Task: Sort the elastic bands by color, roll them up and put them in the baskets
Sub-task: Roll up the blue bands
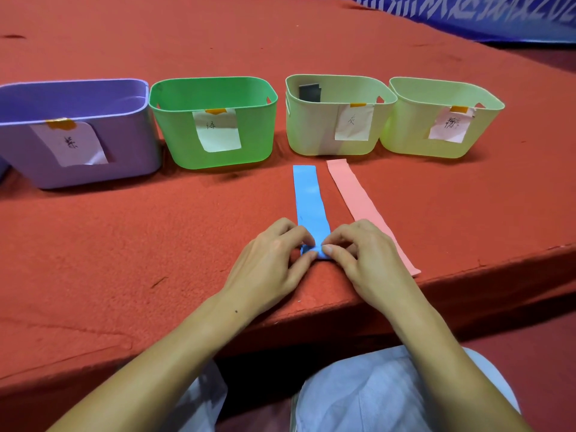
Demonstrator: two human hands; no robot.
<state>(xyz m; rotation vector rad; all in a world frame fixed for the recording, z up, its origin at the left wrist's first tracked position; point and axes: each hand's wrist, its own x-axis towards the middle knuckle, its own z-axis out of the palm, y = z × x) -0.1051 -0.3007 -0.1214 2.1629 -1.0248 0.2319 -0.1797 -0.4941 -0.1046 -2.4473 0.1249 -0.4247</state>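
Note:
A blue elastic band (pixel 308 194) lies flat on the red table, running away from me. Its near end is curled into a small roll that my left hand (pixel 271 260) and my right hand (pixel 358 251) both pinch with fingertips and thumbs. To its right a pink band (pixel 358 201) lies flat and untouched, its near end at the table edge. Four baskets stand in a row behind: purple (pixel 18 141), green (pixel 174 126), and two pale green ones (pixel 308 132) (pixel 486 126). A grey band (pixel 309 92) sits inside the left pale green basket.
Each basket carries a paper label taped on its front. The table's front edge (pixel 467 275) runs diagonally just under my hands, with my lap below it. A blue banner (pixel 498 17) lies along the far right.

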